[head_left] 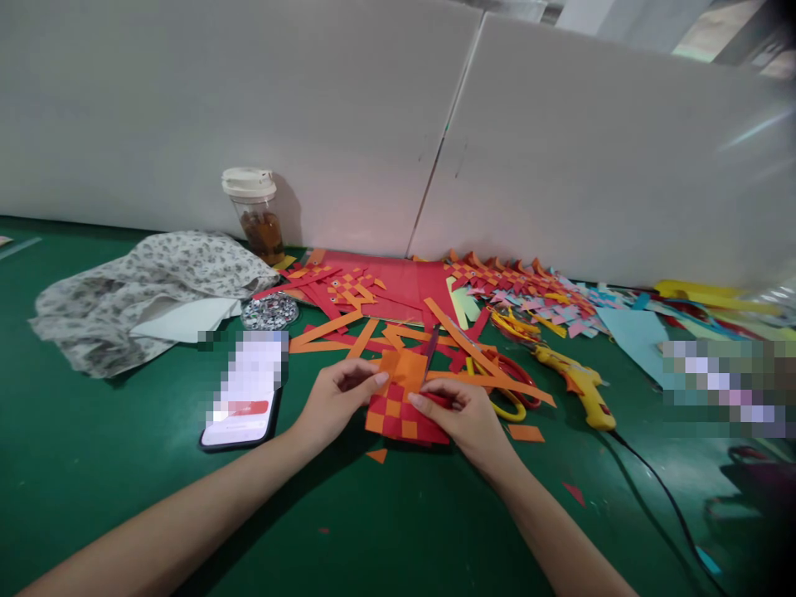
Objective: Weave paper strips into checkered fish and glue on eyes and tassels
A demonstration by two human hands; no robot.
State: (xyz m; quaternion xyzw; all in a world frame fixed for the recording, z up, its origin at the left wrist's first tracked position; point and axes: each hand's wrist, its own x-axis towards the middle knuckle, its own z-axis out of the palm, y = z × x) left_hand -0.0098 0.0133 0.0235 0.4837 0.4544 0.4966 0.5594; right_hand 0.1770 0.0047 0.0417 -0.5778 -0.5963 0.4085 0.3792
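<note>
A woven paper piece (398, 410), checked in red and orange, is held between both hands above the green table. My left hand (342, 394) pinches its upper left side between thumb and fingers. On the right side, my right hand (457, 410) grips it with the thumb on top; some of those fingers are hidden. Plain orange strips run up from the checked part. Loose orange strips (457, 332) and red ones lie just beyond the hands. Scissors with red and yellow handles (513, 406) rest beside my right hand, partly under an orange strip.
A lit phone (245, 394) lies left of my left hand. Behind it are a patterned cloth (167, 290) and a lidded cup of brown drink (258, 220). A yellow glue gun (581, 390) with a cord lies right. More woven paper pieces (497, 278) line the white partition (348, 124).
</note>
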